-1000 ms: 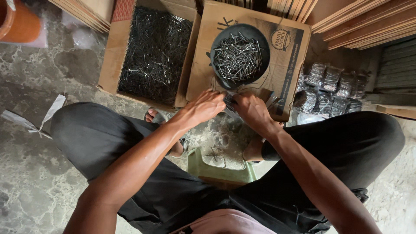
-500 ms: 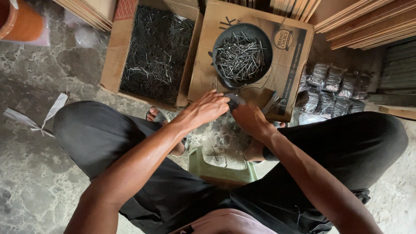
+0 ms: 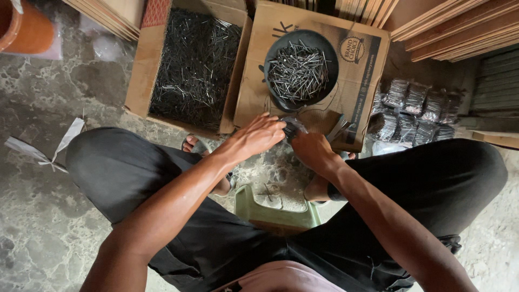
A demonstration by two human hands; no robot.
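The left hand [image 3: 258, 135] and right hand [image 3: 311, 148] meet over the near edge of a flat cardboard sheet [image 3: 363, 81], both closed on a small clear bag of nails [image 3: 292, 127] held between them. The left fingers curl over the bag from the left; the right hand grips it from below and the right, and hides most of it, so its contents are hard to make out.

Just beyond the hands, a black bowl [image 3: 270, 65] of loose nails sits on the cardboard sheet. To the left of it stands an open box [image 3: 141, 70] filled with dark nails. To the right of the hands a few empty clear bags [image 3: 339, 128] lie on the sheet, and further right filled packets [image 3: 413, 111] are stacked on the floor [image 3: 43, 178].

Near the person, a green stool [image 3: 275, 216] shows between the black-trousered knees, with sandalled feet partly hidden under the forearms. White scraps [image 3: 40, 148] lie on the floor at the left. An orange pot [image 3: 24, 27] is cut off at the far left corner, and wooden boards [image 3: 459, 32] run out of view at the far right.
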